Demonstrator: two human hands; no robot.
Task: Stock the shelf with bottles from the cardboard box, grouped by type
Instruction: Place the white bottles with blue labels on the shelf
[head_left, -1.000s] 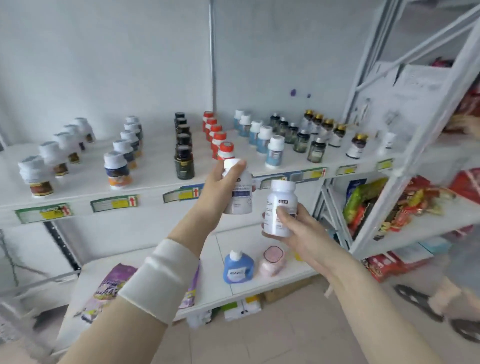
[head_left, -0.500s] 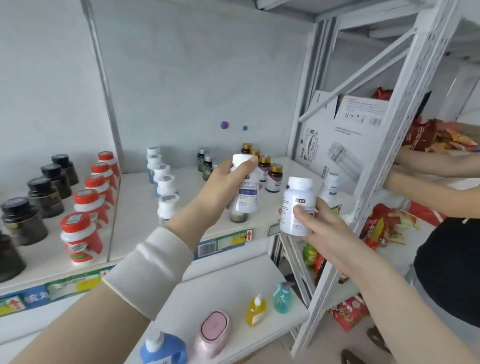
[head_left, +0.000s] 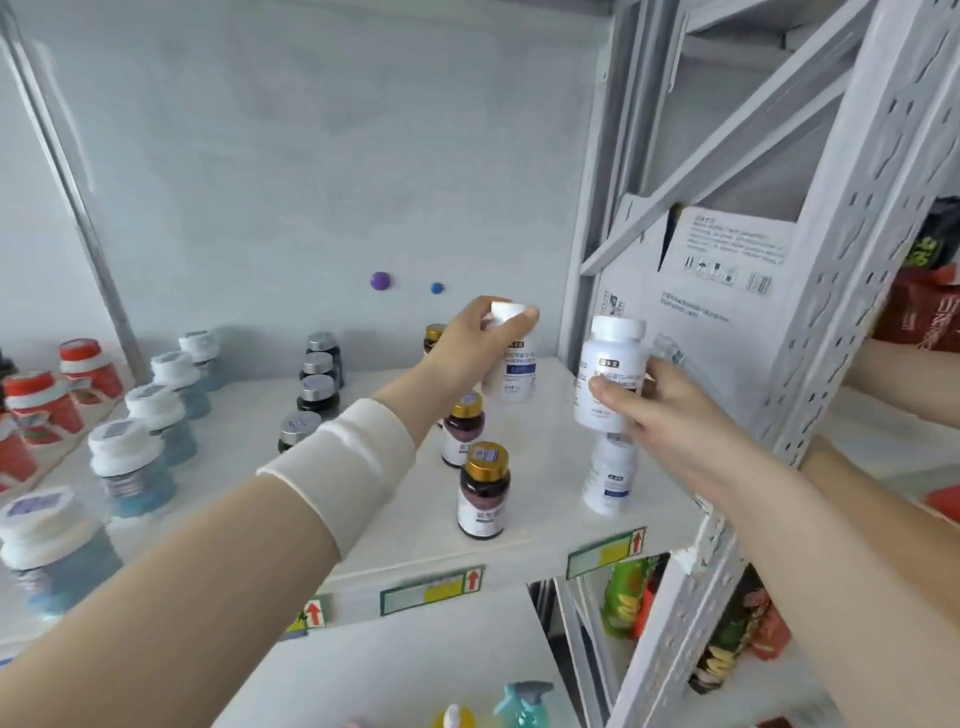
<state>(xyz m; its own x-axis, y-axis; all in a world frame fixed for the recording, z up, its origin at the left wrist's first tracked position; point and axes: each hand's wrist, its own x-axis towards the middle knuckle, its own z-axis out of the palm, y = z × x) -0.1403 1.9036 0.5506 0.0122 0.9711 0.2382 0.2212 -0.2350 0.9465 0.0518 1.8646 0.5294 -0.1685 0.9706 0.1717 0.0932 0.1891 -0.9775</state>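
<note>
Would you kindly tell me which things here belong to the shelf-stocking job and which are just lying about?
Part of the job:
- white bottle in left hand
- white bottle in right hand
- matching bottle on shelf
- cardboard box

Lying about:
- snack bags
- spray bottle

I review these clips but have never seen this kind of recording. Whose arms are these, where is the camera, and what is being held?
There is no machine here: a person wears one wide-angle camera on the head, looking down at their own arms. The left hand grips a white bottle by its cap, and the right hand holds a matching white bottle. Both are above the white shelf, near a similar standing bottle and gold-capped dark bottles. Blue bottles with white caps are lined up further left.
</note>
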